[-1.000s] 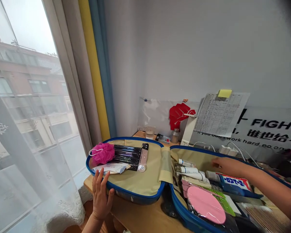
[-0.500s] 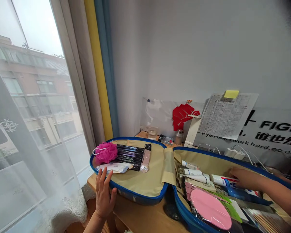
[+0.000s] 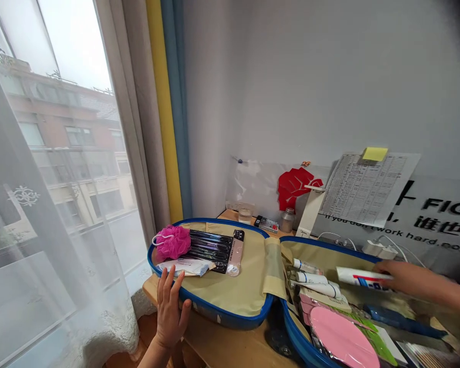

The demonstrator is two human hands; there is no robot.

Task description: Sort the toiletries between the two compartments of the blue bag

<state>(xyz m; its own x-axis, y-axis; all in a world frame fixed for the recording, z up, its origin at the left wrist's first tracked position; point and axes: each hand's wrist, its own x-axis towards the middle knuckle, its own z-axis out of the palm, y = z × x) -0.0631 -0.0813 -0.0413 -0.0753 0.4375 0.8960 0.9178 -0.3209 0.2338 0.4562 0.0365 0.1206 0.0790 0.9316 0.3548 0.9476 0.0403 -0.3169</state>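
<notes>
A suitcase [image 3: 249, 299] with blue edging and beige lining lies unfolded on a wooden table. My left hand [image 3: 172, 306] rests with fingers spread on the near edge of its left half. That half holds a pink bath puff [image 3: 173, 242], a dark pack of toothbrushes [image 3: 210, 245] and a white packet [image 3: 189, 267]. Over the right half, my right hand [image 3: 396, 276] grips a white, red and blue toothpaste tube [image 3: 356, 277] by one end. Below it are several small white tubes [image 3: 310, 278], a dark blue object [image 3: 402, 319] and a pink oval item [image 3: 341, 337].
Behind the suitcase stand a glass jar [image 3: 287, 221], a small black box [image 3: 267, 224] and a power strip [image 3: 379, 249] with cables. A paper sheet [image 3: 371, 186] hangs on the wall. Sheer curtains [image 3: 72, 230] cover the window at left.
My right hand has lifted the toothpaste tube clear of the other items in the right half. My left hand keeps its place on the edge. The view has shifted slightly.
</notes>
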